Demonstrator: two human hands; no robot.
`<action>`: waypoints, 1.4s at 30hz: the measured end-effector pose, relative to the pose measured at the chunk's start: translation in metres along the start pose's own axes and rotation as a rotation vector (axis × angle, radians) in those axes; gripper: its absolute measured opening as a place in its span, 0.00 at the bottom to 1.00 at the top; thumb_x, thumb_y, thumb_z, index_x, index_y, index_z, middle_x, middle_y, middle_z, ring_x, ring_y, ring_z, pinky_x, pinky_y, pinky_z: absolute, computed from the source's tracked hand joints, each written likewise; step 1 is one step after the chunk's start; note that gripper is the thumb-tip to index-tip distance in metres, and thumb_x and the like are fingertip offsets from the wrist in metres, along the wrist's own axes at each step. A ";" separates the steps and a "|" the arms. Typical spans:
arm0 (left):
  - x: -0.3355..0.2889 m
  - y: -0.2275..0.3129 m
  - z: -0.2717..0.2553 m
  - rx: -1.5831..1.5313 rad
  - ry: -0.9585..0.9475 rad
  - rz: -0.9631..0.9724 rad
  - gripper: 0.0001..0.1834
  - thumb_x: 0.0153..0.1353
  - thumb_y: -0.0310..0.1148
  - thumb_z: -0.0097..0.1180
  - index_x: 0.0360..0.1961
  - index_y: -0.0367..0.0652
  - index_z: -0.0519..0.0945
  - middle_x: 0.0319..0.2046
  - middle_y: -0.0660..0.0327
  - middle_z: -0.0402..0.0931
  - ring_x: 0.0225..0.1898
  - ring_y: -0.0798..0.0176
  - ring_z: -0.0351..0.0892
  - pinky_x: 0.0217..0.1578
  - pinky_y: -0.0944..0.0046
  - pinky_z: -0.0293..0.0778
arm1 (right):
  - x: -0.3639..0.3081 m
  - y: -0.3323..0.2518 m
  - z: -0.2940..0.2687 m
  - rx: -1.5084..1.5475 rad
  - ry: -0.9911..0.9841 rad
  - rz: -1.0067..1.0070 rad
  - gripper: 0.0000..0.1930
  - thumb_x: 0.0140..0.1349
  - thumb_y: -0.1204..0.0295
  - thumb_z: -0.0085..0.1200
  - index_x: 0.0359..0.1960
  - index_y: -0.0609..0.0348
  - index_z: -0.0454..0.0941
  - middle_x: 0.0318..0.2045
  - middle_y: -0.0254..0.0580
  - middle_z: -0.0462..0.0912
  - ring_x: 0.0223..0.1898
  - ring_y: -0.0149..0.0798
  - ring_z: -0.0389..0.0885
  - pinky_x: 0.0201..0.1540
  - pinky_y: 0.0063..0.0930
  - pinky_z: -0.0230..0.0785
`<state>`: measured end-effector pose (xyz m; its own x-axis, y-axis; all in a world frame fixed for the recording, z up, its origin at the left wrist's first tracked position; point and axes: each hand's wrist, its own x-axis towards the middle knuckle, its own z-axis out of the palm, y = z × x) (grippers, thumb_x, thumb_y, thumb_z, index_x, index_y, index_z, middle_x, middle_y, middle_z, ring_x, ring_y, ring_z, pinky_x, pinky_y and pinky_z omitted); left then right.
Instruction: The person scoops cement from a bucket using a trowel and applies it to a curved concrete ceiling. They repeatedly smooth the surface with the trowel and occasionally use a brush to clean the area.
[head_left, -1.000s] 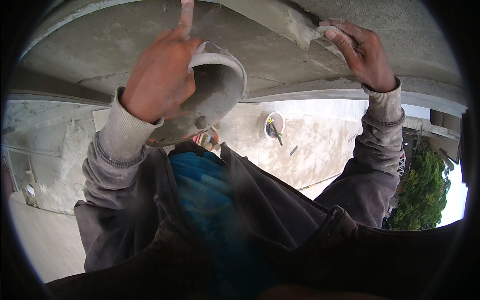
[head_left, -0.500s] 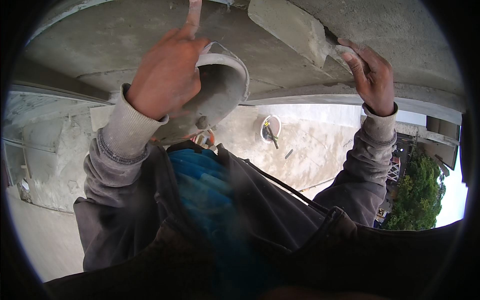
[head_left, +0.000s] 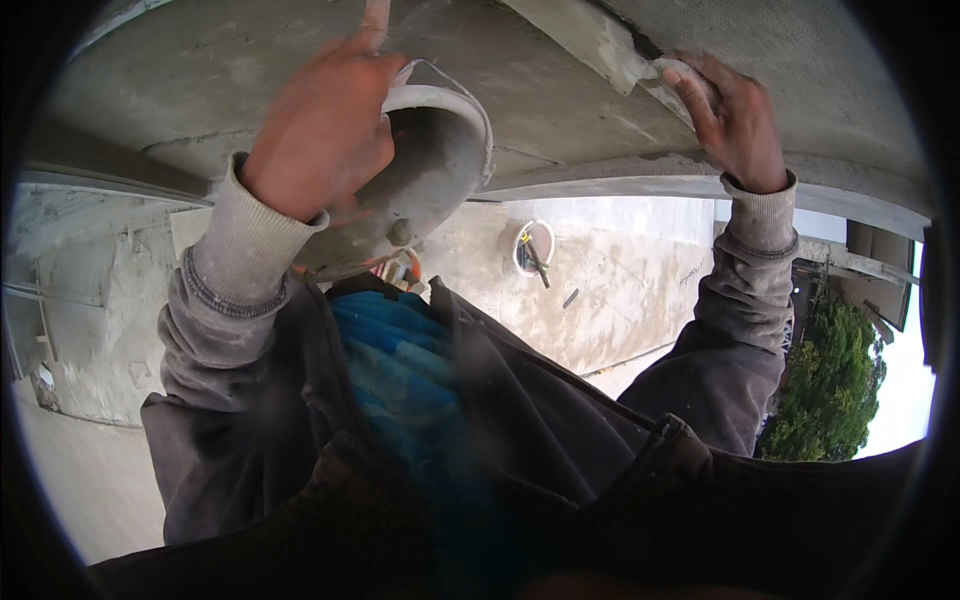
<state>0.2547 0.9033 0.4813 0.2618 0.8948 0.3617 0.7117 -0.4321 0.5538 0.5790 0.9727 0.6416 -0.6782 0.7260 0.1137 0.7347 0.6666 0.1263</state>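
Observation:
My right hand (head_left: 740, 125) is closed round the handle of a trowel (head_left: 590, 42), its pale, mortar-smeared blade lying close to the grey cement surface overhead. At upper left my left hand (head_left: 325, 130) is up against a grey bucket (head_left: 440, 180) with a thin wire bail. Its index finger points upward while the other fingers curl at the rim; the grip itself is partly hidden behind the hand. The bucket tilts with its mouth partly toward me, and a small lump of mortar (head_left: 401, 233) clings inside.
Far below on the stained floor (head_left: 610, 280) stands a whitish bucket (head_left: 533, 248) with tools in it. A dark beam (head_left: 110, 160) runs at the left. A concrete ledge (head_left: 840, 195) crosses in front; a green tree (head_left: 830, 380) shows at the right.
Both hands, the bucket and the trowel sit slightly higher in the picture, with the surroundings shifting too. The trowel blade has slid up toward the top edge. Both grips look the same.

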 end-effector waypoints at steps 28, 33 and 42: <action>-0.094 -0.089 -0.036 -0.896 0.145 -0.600 0.11 0.48 0.16 0.51 0.35 0.36 0.74 0.33 0.64 0.76 0.33 0.71 0.71 0.40 0.72 0.68 | -0.169 -0.208 0.160 1.115 -0.005 0.602 0.17 0.68 0.62 0.58 0.46 0.65 0.77 0.31 0.41 0.79 0.33 0.34 0.78 0.38 0.29 0.70; -0.113 -0.117 -0.058 -0.953 0.043 -0.589 0.11 0.47 0.17 0.50 0.34 0.37 0.73 0.32 0.64 0.74 0.32 0.71 0.69 0.39 0.73 0.67 | -0.133 -0.206 0.174 0.862 -0.186 0.457 0.18 0.69 0.54 0.54 0.41 0.59 0.82 0.31 0.46 0.83 0.35 0.45 0.82 0.40 0.37 0.71; -0.155 -0.138 -0.082 -0.900 0.148 -0.643 0.09 0.47 0.19 0.49 0.32 0.34 0.73 0.35 0.63 0.74 0.35 0.70 0.68 0.40 0.73 0.65 | -0.200 -0.205 0.135 0.280 -0.221 0.561 0.11 0.62 0.60 0.59 0.41 0.51 0.83 0.35 0.40 0.84 0.34 0.47 0.82 0.37 0.39 0.75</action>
<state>0.0625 0.8146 0.4102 -0.1082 0.9849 -0.1352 -0.0608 0.1292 0.9898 0.5661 0.7137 0.4596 -0.1944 0.9734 -0.1212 0.9721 0.1745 -0.1570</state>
